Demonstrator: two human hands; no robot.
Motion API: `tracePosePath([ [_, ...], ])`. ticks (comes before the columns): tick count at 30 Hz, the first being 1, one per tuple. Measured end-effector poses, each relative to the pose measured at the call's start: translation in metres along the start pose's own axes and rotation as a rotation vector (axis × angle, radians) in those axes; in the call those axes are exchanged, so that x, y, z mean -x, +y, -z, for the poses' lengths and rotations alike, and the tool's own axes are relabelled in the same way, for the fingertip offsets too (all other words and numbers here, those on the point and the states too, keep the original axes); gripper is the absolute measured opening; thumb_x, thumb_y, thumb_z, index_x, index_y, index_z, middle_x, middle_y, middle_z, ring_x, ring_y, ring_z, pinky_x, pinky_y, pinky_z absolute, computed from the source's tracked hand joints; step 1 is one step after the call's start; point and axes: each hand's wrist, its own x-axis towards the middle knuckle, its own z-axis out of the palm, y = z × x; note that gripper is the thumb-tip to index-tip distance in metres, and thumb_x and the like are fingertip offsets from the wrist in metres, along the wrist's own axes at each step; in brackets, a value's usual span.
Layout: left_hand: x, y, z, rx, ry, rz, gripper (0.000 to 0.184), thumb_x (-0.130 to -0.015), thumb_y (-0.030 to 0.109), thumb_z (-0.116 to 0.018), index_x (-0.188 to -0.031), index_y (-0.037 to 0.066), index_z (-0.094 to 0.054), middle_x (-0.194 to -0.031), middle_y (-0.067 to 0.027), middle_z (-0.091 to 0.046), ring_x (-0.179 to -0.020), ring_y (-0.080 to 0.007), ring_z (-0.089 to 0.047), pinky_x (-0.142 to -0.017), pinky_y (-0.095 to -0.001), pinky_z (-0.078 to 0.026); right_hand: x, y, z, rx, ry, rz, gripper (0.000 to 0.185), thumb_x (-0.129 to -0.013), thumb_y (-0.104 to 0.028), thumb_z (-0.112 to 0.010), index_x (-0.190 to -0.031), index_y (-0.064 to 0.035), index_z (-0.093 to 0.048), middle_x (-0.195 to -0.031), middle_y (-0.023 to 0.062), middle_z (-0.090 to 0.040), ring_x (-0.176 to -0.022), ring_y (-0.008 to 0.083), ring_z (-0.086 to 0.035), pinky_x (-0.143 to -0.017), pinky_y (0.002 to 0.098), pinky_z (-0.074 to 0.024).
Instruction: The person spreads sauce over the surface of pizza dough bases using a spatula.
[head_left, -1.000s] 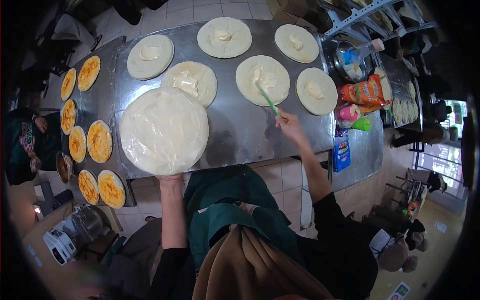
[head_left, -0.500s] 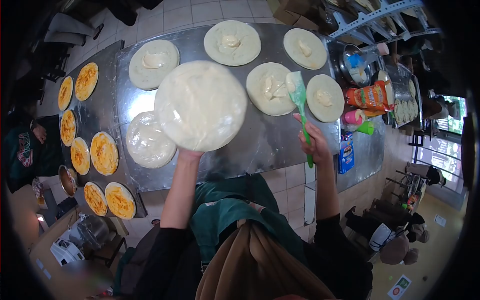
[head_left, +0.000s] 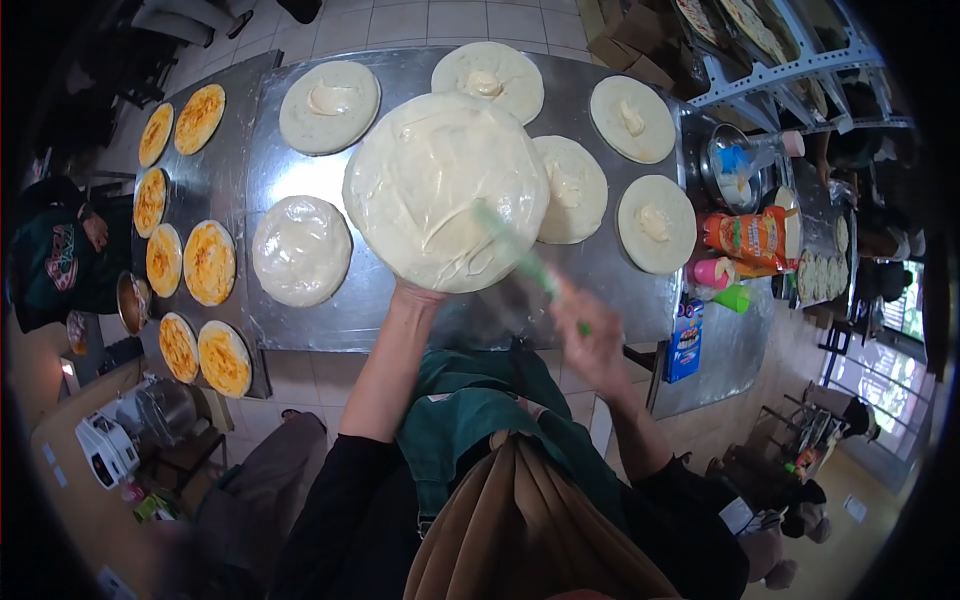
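Observation:
My left hand (head_left: 420,292) supports a large pizza base (head_left: 440,180) from below, raised over the table; most of its fingers are hidden underneath. Pale, glossy cream covers the top of that base in streaks. My right hand (head_left: 590,335) grips a green spatula (head_left: 537,270), its head blurred against the lower right of the cream. Behind the raised base, a partly covered pizza base (head_left: 575,190) lies with cream on it. A fully coated base (head_left: 301,250) rests to the left. Other bases (head_left: 643,224) carry a dollop of cream in the middle.
Several orange-topped rounds (head_left: 210,262) lie on the left tabletop, with a person's hand (head_left: 95,232) beyond. To the right stand a steel bowl (head_left: 730,165), an orange pouch (head_left: 745,238), pink (head_left: 712,272) and green cups (head_left: 735,298) and a blue box (head_left: 684,340).
My right hand has brought the spatula left and down onto the held base. The raised base appears larger and its cream more streaked. The view has shifted slightly.

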Motion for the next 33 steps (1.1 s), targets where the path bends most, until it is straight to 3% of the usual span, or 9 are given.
tracePosePath([
  [7, 0.016, -0.024, -0.004, 0.052, -0.078, -0.082, 0.064, -0.091, 0.047, -0.047, -0.141, 0.009, -0.036, -0.137, -0.0147, -0.046, -0.121, -0.0329, -0.049, -0.1, -0.0468, -0.043, 0.022, -0.017, 0.0, 0.084, -0.229, 0.271, 0.038, -0.084, 0.001, -0.057, -0.12, -0.0076, -0.061, -0.076, 0.011, -0.059, -0.059, 0.0235, -0.058, -0.059, 0.0336, -0.05],
  [10, 0.024, -0.028, -0.003, 0.037, -0.116, -0.126, 0.063, -0.091, 0.047, -0.047, -0.141, 0.01, -0.035, -0.138, -0.0142, -0.045, -0.121, -0.0322, -0.049, -0.1, -0.0449, -0.043, -0.003, 0.021, 0.016, 0.023, 0.084, 0.346, 0.043, -0.083, 0.002, -0.057, -0.126, -0.0074, -0.058, -0.073, 0.0101, -0.056, -0.06, 0.0196, -0.057, -0.059, 0.0318, -0.0495],
  [11, 0.027, -0.031, 0.003, 0.031, -0.145, -0.143, 0.063, -0.092, 0.047, -0.047, -0.141, 0.01, -0.034, -0.138, -0.014, -0.045, -0.121, -0.032, -0.049, -0.101, -0.0443, -0.043, -0.009, 0.016, 0.025, -0.032, 0.069, 0.07, 0.044, -0.083, 0.004, -0.055, -0.126, -0.0065, -0.057, -0.07, 0.0099, -0.054, -0.06, 0.0178, -0.057, -0.059, 0.0322, -0.0487],
  [15, 0.028, -0.032, 0.056, 0.122, -0.455, -0.196, 0.063, -0.091, 0.045, -0.048, -0.142, 0.01, -0.033, -0.139, -0.0136, -0.043, -0.124, -0.0322, -0.047, -0.103, -0.0455, -0.042, 0.029, -0.005, 0.008, 0.082, -0.277, 0.346, 0.045, -0.084, 0.005, -0.052, -0.127, -0.0069, -0.056, -0.07, 0.011, -0.054, -0.059, 0.0195, -0.056, -0.057, 0.0324, -0.0469],
  [18, 0.044, -0.034, 0.023, 0.073, -0.269, -0.23, 0.065, -0.09, 0.046, -0.051, -0.142, 0.01, -0.033, -0.139, -0.0135, -0.043, -0.125, -0.032, -0.046, -0.103, -0.0479, -0.04, 0.023, 0.005, 0.015, 0.06, -0.183, 0.437, 0.045, -0.083, 0.004, -0.053, -0.127, -0.0075, -0.056, -0.07, 0.0111, -0.055, -0.059, 0.0214, -0.056, -0.056, 0.0323, -0.0467],
  [19, 0.047, -0.034, 0.009, 0.059, -0.212, -0.236, 0.066, -0.089, 0.046, -0.051, -0.142, 0.01, -0.033, -0.14, -0.0134, -0.043, -0.125, -0.032, -0.045, -0.103, -0.0487, -0.04, 0.012, 0.022, 0.016, -0.065, -0.044, 0.357, 0.013, -0.083, 0.002, -0.057, -0.095, 0.0038, -0.064, -0.07, 0.0123, -0.057, -0.061, 0.0203, -0.057, -0.054, 0.0309, -0.0434],
  [25, 0.046, -0.045, -0.007, 0.127, -0.41, -0.248, 0.071, -0.087, 0.046, -0.055, -0.143, 0.011, -0.031, -0.142, -0.0142, -0.039, -0.13, -0.0333, -0.039, -0.107, -0.0512, -0.035, 0.047, 0.006, 0.008, -0.006, -0.287, 0.359, 0.035, -0.085, 0.001, -0.055, -0.118, -0.0054, -0.062, -0.073, 0.0114, -0.059, -0.061, 0.0243, -0.059, -0.058, 0.033, -0.0468],
  [30, 0.057, -0.047, -0.028, -0.395, 0.044, -0.396, 0.075, -0.086, 0.052, -0.053, -0.144, 0.012, -0.028, -0.145, -0.0137, -0.036, -0.132, -0.0338, -0.037, -0.109, -0.0524, -0.03, 0.021, 0.028, 0.021, -0.073, -0.052, 0.229, 0.035, -0.086, 0.001, -0.056, -0.12, -0.0021, -0.06, -0.076, 0.0116, -0.061, -0.067, 0.0163, -0.059, -0.063, 0.0254, -0.0473],
  [33, 0.05, -0.054, -0.016, 0.088, -0.273, -0.265, 0.069, -0.088, 0.05, -0.05, -0.143, 0.012, -0.031, -0.145, -0.0134, -0.036, -0.132, -0.0339, -0.035, -0.109, -0.0519, -0.031, 0.035, 0.037, 0.017, 0.0, -0.136, 0.377, 0.036, -0.087, 0.003, -0.054, -0.122, -0.0021, -0.059, -0.075, 0.0112, -0.06, -0.067, 0.0163, -0.058, -0.062, 0.0255, -0.0464],
])
